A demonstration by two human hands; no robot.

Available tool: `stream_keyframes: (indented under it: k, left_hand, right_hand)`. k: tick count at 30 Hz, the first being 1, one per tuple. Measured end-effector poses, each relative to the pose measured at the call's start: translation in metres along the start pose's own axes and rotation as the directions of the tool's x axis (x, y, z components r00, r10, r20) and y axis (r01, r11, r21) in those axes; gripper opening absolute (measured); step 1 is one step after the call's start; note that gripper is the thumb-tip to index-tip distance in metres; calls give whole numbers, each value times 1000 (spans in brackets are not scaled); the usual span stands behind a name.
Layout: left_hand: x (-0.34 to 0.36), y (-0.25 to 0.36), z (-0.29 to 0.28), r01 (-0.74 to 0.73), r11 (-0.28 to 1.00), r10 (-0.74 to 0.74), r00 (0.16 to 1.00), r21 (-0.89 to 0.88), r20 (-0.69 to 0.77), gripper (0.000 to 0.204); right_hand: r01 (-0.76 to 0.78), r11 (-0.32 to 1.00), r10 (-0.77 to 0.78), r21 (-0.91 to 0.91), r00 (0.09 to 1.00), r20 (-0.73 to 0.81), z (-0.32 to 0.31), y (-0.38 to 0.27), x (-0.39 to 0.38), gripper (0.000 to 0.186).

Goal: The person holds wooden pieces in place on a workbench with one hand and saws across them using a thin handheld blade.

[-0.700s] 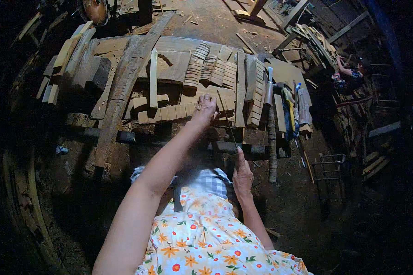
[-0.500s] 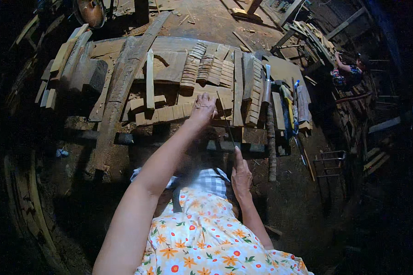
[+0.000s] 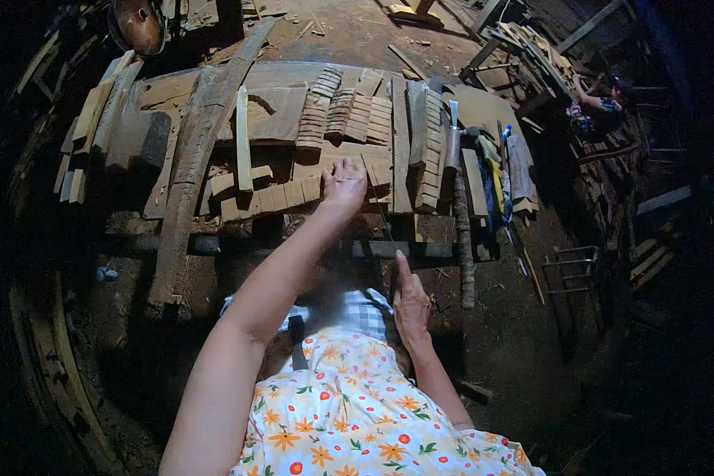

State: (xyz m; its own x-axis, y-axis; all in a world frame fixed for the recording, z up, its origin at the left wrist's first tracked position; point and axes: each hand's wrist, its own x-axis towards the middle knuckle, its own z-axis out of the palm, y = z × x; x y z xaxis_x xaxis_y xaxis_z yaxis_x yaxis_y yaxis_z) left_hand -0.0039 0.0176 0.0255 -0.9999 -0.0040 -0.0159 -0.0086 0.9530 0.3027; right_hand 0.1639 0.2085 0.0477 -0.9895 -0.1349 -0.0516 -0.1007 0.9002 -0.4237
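My left hand (image 3: 343, 187) is at the middle of the bench, fingers bent over a row of small cut wooden blocks (image 3: 278, 198) along its near edge. My right hand (image 3: 411, 305), lower and to the right, is closed round the near end of a long thin dark blade (image 3: 385, 222), index finger laid along it. The blade slants up beside my left fingers to the blocks. Behind them lie stacks of notched wooden pieces (image 3: 316, 111), with a pale upright-lying stick (image 3: 243, 139) to their left. The handle in my right hand is hidden by the fingers.
A long rough plank (image 3: 184, 182) crosses the bench at left, beside stacked offcuts (image 3: 95, 111). Tools (image 3: 496, 178) with yellow and blue parts lie at the right end. A person (image 3: 595, 107) works at another timber pile, upper right. A metal fan-like disc (image 3: 135, 24) stands at top left.
The whole view has shifted slightly, so the bench, both hands and the blade sit a little further left. My hands keep much the same hold, with only slight movement.
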Motion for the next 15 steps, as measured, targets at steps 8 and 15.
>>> stream_keyframes:
  k: [8,15]
  left_hand:
    - [0,3,-7,-12,999,13,999,-32,32,29]
    - [-2,-4,-4,9,999,-8,1000,-33,29,29]
  right_hand:
    - [10,999,-9,52,1000,-27,6,-15,49,75]
    - [-33,997,27,67,997,78,4,0,-3,76]
